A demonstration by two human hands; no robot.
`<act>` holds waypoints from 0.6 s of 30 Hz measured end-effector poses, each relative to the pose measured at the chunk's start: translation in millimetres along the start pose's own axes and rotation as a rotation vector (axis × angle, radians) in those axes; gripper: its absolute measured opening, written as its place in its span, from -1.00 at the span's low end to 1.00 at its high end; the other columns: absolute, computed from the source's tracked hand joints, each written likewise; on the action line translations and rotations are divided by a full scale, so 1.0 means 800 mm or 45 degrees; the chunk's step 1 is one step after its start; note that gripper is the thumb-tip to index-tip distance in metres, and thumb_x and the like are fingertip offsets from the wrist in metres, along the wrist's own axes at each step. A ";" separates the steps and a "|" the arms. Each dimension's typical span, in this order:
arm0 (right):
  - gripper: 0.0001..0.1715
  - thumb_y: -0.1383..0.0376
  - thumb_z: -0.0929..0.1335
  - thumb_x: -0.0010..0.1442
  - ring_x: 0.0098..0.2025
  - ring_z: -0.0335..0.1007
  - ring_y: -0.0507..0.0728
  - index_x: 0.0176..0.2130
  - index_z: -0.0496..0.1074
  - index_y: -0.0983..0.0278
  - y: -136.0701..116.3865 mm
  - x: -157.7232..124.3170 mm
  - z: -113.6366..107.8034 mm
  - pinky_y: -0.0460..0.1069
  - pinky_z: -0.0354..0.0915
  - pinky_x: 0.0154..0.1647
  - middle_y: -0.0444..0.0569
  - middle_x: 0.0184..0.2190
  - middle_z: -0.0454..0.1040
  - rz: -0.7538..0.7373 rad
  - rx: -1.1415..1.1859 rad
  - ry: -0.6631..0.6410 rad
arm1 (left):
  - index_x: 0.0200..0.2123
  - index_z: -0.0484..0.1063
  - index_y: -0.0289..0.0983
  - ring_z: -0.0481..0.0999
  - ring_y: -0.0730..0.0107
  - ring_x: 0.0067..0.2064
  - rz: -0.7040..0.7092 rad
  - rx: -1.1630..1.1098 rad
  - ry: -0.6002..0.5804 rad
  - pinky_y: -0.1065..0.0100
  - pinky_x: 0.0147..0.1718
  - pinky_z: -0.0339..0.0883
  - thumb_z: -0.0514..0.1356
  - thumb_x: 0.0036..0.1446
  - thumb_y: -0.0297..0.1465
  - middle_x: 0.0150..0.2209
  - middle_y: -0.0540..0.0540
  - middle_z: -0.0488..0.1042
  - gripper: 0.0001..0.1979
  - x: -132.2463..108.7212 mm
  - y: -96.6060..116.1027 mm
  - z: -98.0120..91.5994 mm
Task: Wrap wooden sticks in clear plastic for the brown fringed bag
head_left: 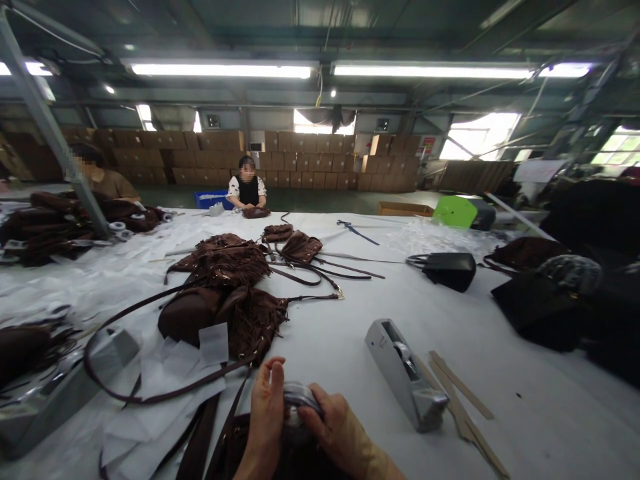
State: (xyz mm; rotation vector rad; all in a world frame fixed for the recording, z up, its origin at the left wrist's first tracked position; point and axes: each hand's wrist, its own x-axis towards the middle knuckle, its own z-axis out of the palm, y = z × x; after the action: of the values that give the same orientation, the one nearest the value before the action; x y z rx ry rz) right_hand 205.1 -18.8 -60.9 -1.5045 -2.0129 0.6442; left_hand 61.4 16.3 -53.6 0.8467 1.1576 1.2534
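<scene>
Close to me, a shiny clear plastic bundle of rounded shape sits between my two hands; its exact kind is unclear. My right hand curls around its right side, thumb and fingers closed on it. Against its left side is my left hand, thumb raised and fingers bent together, partly hidden. Below the hands lies a dark brown bag, mostly covered by them. Just beyond are brown fringed bags with long straps, and white paper sheets lie against them.
A grey tape dispenser stands to the right beside flat tan strips. Another dispenser is at left. Black bags lie farther right. Across the white table sits a co-worker; another person is at far left.
</scene>
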 end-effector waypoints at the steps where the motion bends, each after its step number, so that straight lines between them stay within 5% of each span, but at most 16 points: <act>1: -0.43 -0.16 0.07 0.31 -0.56 0.26 0.10 -0.30 0.29 0.21 0.002 -0.002 0.000 -0.03 0.01 -0.52 -0.13 -0.59 0.35 -0.006 -0.022 0.012 | -0.08 0.34 -0.29 0.14 0.52 -0.64 -0.033 -0.031 -0.038 0.47 -0.66 0.04 0.12 -0.06 0.24 -0.64 0.17 0.16 -0.25 -0.002 0.002 0.000; 5: -0.44 -0.10 0.03 0.35 -0.53 0.35 0.12 -0.28 0.29 0.23 0.016 -0.005 -0.002 -0.02 0.03 -0.50 -0.07 -0.55 0.43 -0.056 -0.071 0.036 | -0.11 0.45 -0.31 0.39 0.39 -0.44 -0.171 0.015 -0.360 0.42 -0.45 0.28 0.20 -0.05 0.18 -0.51 0.02 0.41 -0.30 -0.007 0.015 -0.013; 8: -0.45 -0.07 0.02 0.37 -0.53 0.38 0.12 -0.29 0.29 0.23 0.022 -0.006 -0.005 -0.03 0.04 -0.52 -0.07 -0.55 0.45 -0.102 -0.081 0.021 | -0.34 0.54 -0.29 0.45 0.33 -0.33 -0.228 0.116 -0.536 0.40 -0.32 0.33 0.23 -0.06 0.14 -0.46 -0.04 0.48 -0.43 -0.011 0.020 -0.030; 11: -0.44 -0.05 0.01 0.39 -0.54 0.41 0.12 -0.30 0.29 0.23 0.022 -0.008 -0.005 -0.03 0.03 -0.54 -0.06 -0.56 0.47 -0.143 -0.147 0.027 | -0.47 0.50 -0.28 0.28 0.49 -0.53 -0.277 0.198 -0.559 0.49 -0.56 0.14 0.23 -0.05 0.14 -0.60 0.04 0.34 -0.45 -0.015 0.016 -0.048; 14: -0.42 -0.03 -0.01 0.40 -0.56 0.43 0.14 -0.31 0.31 0.24 0.021 -0.010 -0.001 0.00 -0.02 -0.55 -0.04 -0.56 0.50 -0.228 -0.298 0.075 | -0.35 0.45 -0.26 0.08 0.62 -0.68 -0.453 0.209 -0.571 0.53 -0.72 -0.19 0.28 -0.13 0.15 -0.67 0.14 0.22 -0.43 -0.020 0.011 -0.059; 18: -0.44 0.03 -0.02 0.42 -0.57 0.45 0.11 -0.31 0.30 0.24 0.022 -0.018 0.005 -0.02 0.02 -0.57 -0.06 -0.57 0.50 -0.316 -0.385 0.125 | -0.25 0.42 -0.29 0.07 0.66 -0.78 -0.657 -0.055 -0.647 0.53 -0.79 -0.21 0.33 -0.14 0.09 -0.67 0.11 0.32 -0.41 -0.034 0.012 -0.057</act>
State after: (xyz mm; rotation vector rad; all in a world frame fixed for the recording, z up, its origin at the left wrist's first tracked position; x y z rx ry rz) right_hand 218.2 -27.8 -77.7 -1.3832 -2.2456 0.1670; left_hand 16.6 -13.9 -50.7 0.7160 0.8531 0.5891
